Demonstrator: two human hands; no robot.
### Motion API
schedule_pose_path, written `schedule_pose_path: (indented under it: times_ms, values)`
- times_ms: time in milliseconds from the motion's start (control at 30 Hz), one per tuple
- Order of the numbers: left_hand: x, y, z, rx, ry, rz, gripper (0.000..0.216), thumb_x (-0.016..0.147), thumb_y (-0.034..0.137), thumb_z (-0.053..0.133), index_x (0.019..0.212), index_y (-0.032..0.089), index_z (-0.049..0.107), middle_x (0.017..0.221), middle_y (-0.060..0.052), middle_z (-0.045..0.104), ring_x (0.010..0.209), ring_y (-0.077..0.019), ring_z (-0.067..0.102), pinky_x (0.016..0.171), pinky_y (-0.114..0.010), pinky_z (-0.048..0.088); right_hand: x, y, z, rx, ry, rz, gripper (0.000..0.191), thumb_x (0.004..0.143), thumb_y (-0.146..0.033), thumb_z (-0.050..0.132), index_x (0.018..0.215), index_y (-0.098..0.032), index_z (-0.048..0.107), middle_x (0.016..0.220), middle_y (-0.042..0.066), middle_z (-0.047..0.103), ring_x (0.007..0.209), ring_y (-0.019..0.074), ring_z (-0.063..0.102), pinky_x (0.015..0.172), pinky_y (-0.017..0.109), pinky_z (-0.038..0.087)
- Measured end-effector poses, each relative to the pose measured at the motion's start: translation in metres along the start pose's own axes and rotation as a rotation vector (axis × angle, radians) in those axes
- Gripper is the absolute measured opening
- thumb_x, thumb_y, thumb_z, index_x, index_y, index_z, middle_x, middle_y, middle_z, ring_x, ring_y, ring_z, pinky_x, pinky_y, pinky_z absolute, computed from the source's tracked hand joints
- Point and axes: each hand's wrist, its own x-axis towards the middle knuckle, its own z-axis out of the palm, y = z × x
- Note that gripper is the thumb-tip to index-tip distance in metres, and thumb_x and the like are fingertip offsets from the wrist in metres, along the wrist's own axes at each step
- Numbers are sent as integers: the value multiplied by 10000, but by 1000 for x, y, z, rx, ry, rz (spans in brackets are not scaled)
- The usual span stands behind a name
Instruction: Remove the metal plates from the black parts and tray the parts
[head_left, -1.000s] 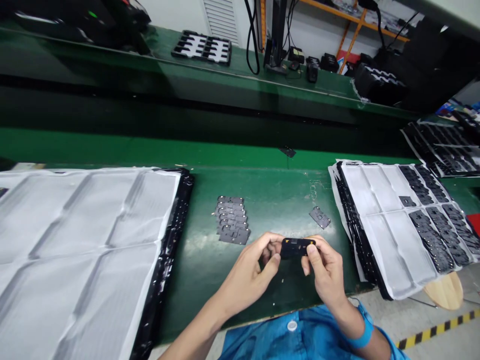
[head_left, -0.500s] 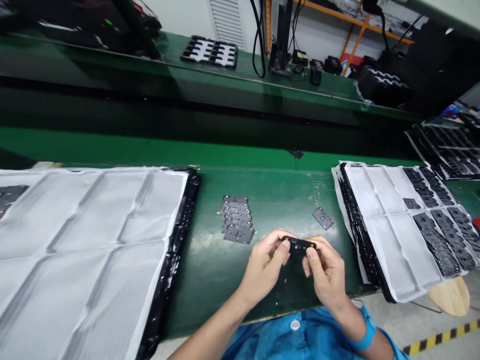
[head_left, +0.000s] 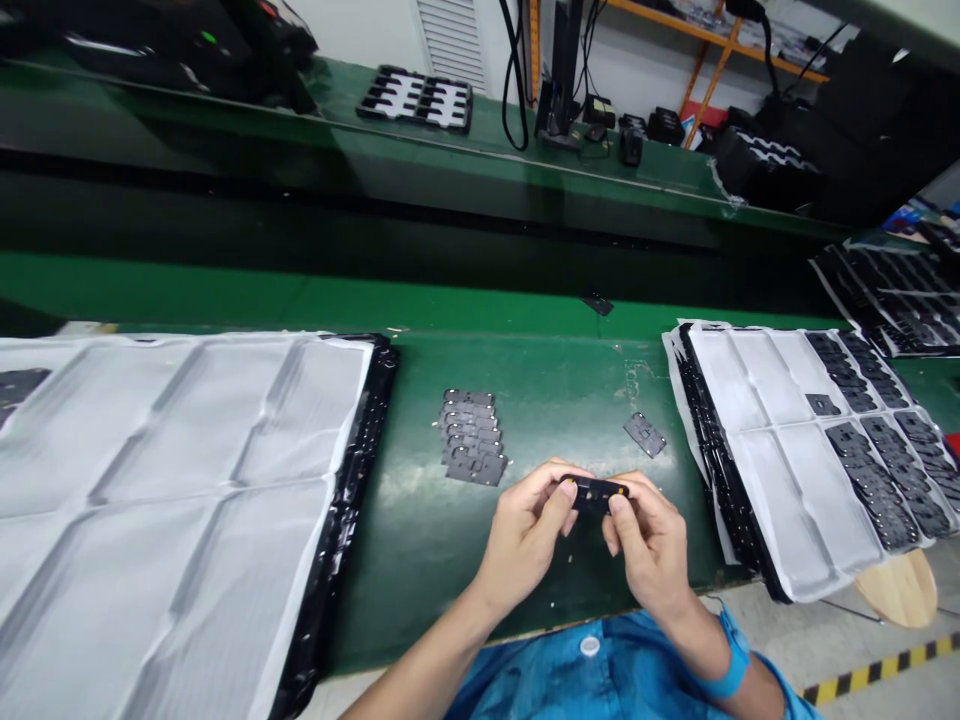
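Note:
Both my hands pinch one small flat black part (head_left: pixel 593 491) with orange spots, held just above the green bench. My left hand (head_left: pixel 525 535) grips its left end between thumb and fingers. My right hand (head_left: pixel 649 540) grips its right end the same way. A fanned stack of similar dark parts (head_left: pixel 472 439) lies on the bench to the upper left of my hands. A single loose part (head_left: pixel 644 434) lies to the upper right.
A large white-lined tray (head_left: pixel 165 480) with black edges lies at the left. Another white-lined tray (head_left: pixel 757 440) at the right holds rows of dark parts (head_left: pixel 877 460). A raised green shelf (head_left: pixel 465 160) behind carries a black tray, cables and equipment.
My hands have turned the part from showing its broad face to nearly edge-on and drawn slightly together. The things on the bench have not moved.

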Motion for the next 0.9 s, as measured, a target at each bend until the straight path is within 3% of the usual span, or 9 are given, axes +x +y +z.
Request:
schedule_pose_path:
  times_ms: [533,800,900]
  values:
    - [-5,-6,0,-48,14,-64,351,988,476,612,967,146,731,606,43,535,449,-79,440,417,-204,303,-1,-2,-3,-21,-26,11,264,1080,-292,526,946,-180,723,834,17,590,494,89,502,472,243,425]
    - [-7,-6,0,-61,42,-72,369,972,507,630,931,153,727,724,9,606,451,-71,478,416,-208,306,-3,0,-3,-54,-45,9,262,1082,-295,518,989,-185,737,843,26,595,506,101,505,475,251,431]
    - [-7,-10,0,-72,52,-84,374,973,505,621,904,152,725,678,14,594,455,-79,471,434,-214,314,-5,1,-3,-112,-66,-36,246,1082,-265,509,1048,-198,742,876,42,610,546,118,520,507,263,446]
